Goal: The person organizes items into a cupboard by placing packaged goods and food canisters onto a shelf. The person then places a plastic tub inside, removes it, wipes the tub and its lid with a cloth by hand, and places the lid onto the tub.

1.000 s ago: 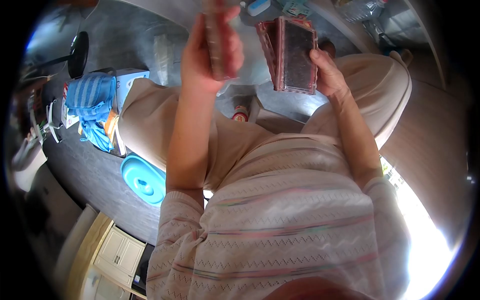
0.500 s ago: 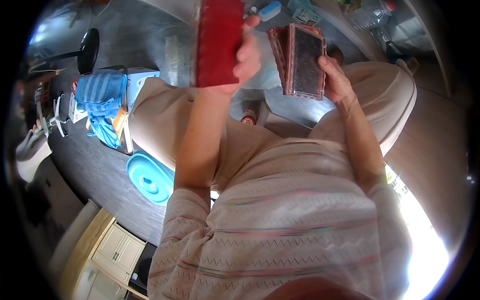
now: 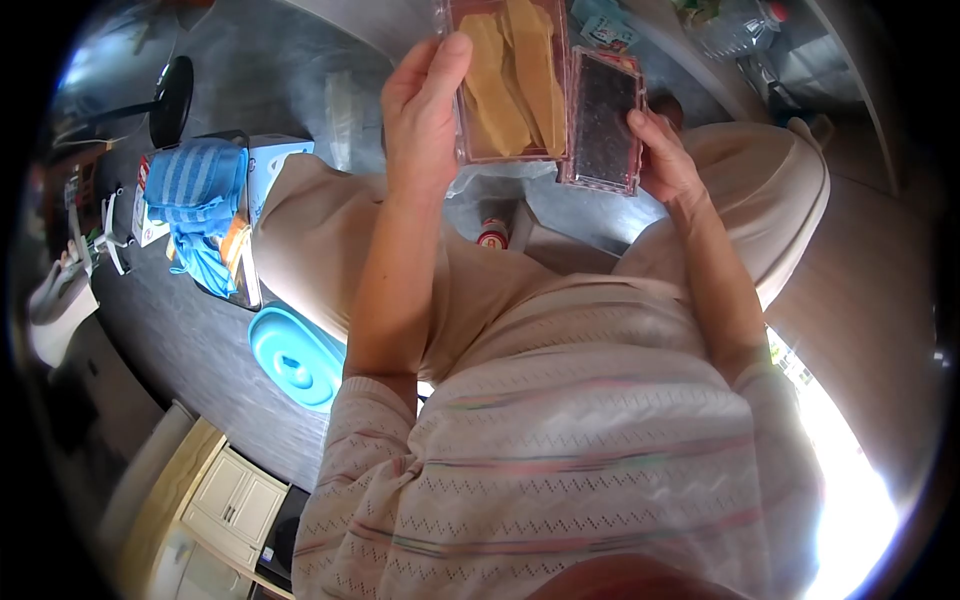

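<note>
My left hand (image 3: 422, 112) is closed on the left edge of a flat clear case (image 3: 548, 158), thumb on its front face. Inside the case lie two long tan slabs (image 3: 497, 85), side by side against a reddish back. Its upper end runs out of view. Beside it, my right hand (image 3: 668, 155) grips the right edge of another flat clear case (image 3: 603, 120), with a dark front and a pinkish-red rim. The two cases overlap along their neighbouring edges, over the space between my bent legs.
A can or bottle with a red-and-white top (image 3: 492, 234) stands between my legs. On the left are blue striped cloths (image 3: 200, 182) on a box and a light-blue oval lid (image 3: 294, 358). A clear plastic bottle (image 3: 735, 35) lies at upper right.
My left hand has turned its case over from the plain red side to the side showing the tan slabs, and brought it right, against the other case. My right hand has barely moved.
</note>
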Tool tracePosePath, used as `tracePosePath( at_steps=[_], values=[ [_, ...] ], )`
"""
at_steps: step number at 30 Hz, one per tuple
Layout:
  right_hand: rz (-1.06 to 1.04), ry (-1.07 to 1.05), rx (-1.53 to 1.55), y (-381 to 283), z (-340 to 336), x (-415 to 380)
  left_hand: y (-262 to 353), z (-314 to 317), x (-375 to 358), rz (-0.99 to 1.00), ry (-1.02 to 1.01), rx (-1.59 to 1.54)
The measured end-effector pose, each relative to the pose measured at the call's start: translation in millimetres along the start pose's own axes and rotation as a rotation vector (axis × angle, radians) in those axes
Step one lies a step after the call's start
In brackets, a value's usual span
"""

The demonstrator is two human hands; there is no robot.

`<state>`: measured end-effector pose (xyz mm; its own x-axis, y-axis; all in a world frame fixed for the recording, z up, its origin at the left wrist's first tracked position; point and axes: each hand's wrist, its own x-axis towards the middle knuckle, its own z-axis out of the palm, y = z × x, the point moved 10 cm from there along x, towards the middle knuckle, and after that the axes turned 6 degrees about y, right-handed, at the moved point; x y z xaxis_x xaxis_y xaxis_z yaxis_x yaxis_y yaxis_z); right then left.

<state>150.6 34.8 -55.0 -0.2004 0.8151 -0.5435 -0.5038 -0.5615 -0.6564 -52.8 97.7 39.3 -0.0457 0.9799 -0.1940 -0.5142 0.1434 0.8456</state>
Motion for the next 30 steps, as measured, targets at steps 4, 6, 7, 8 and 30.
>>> tracePosePath(
  at_steps=[4, 6, 7, 8, 30],
  values=[
    [-0.011, -0.008, -0.018, -2.8, 4.0, -1.5, -2.2, 1.4, -0.3, -0.021, -0.002, -0.031],
    [-0.023, -0.003, -0.025, -3.4, 5.0, -1.5, -3.3, 1.1, -0.6, -0.025, 0.0, -0.031],
    [-0.019, -0.007, -0.028, -2.8, 5.1, -1.6, -3.8, 0.8, -0.9, -0.025, 0.005, -0.026],
    [-0.014, -0.01, -0.032, -2.3, 4.9, -1.7, -4.3, 0.5, -1.4, -0.027, 0.009, -0.022],
    [-0.121, 0.051, -0.015, -8.8, 2.5, 1.3, -61.1, -2.2, -5.5, -0.277, -0.02, 0.198]
  ],
)
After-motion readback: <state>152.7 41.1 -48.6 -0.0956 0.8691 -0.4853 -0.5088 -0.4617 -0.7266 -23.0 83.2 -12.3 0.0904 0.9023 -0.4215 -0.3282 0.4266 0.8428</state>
